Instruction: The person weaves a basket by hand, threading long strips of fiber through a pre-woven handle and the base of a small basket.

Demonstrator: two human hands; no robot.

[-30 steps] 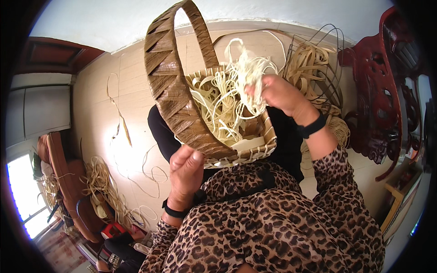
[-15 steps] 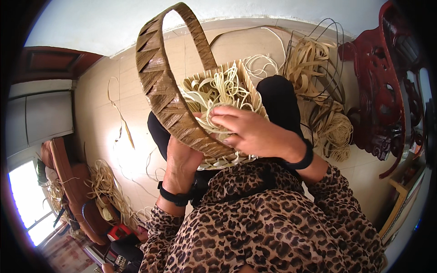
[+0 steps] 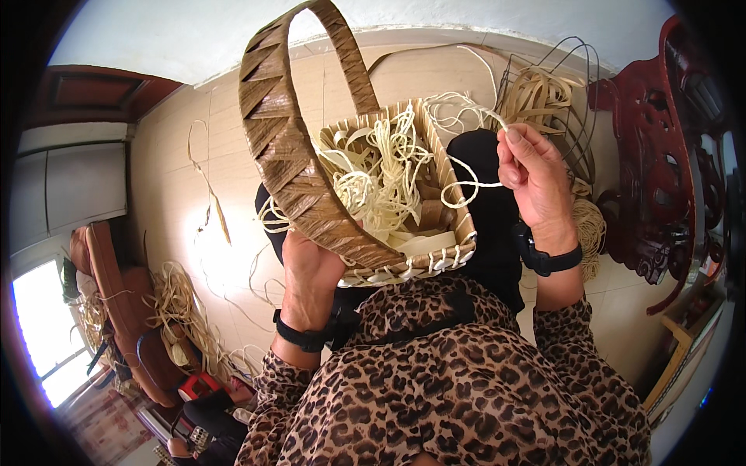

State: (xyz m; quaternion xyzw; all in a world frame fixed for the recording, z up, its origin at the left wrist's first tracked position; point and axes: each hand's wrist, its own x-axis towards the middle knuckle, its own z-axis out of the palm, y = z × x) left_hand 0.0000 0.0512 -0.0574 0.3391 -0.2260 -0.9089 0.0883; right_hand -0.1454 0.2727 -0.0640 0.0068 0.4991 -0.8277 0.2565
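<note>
The tiled floor [image 3: 179,179] fills the background, strewn with loose cane strips [image 3: 183,311] at lower left and a bigger coil [image 3: 544,97] at upper right beside dark carved furniture [image 3: 653,179]. Over the lap sits a woven basket [image 3: 435,256] with a broad brown handle [image 3: 284,147], tilted toward the camera and filled with tangled pale strands [image 3: 381,171]. The left hand [image 3: 311,272] is closed around the basket's near edge at the handle's base, holding it up. The right hand [image 3: 532,182], raised beside the basket's right rim, pinches one thin strand [image 3: 466,175] between thumb and fingers; its far end seems to lead into the tangle.
</note>
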